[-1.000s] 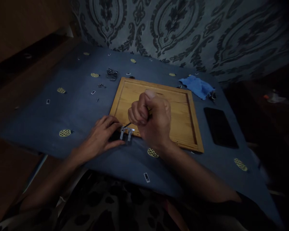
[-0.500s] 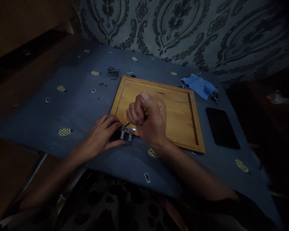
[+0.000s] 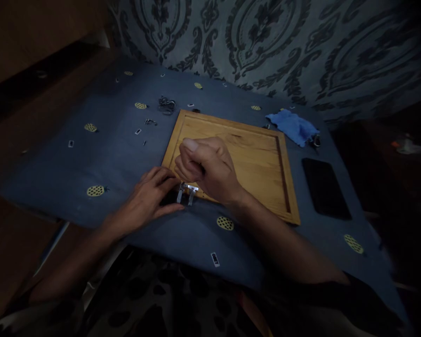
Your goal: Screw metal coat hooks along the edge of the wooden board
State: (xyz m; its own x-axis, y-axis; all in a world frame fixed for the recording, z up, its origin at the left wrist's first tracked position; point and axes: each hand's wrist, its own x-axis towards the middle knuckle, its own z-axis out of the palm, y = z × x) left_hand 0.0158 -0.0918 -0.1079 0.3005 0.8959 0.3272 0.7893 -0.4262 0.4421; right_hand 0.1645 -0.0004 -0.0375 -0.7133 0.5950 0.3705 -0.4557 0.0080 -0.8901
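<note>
A wooden framed panel lies flat on the blue cloth. At its near edge, towards the left corner, sits a small shiny metal hinge with two arms pointing towards me. My left hand is curled around the hinge's left side, fingers on the panel edge and thumb low beside the arms. Directly above the hinge, my right hand makes a fist around a screwdriver. The fist hides nearly all of the tool; its thin shaft points down at the hinge in the earlier picture.
On the cloth, a coiled dark cable and several small metal pieces lie left of the panel. To the right are a blue rag and a black phone-like slab. A patterned wall stands behind.
My right fist has turned and shifted slightly left above the hinge, and the screwdriver's shaft is now hidden. My left hand stays in place at the hinge.
</note>
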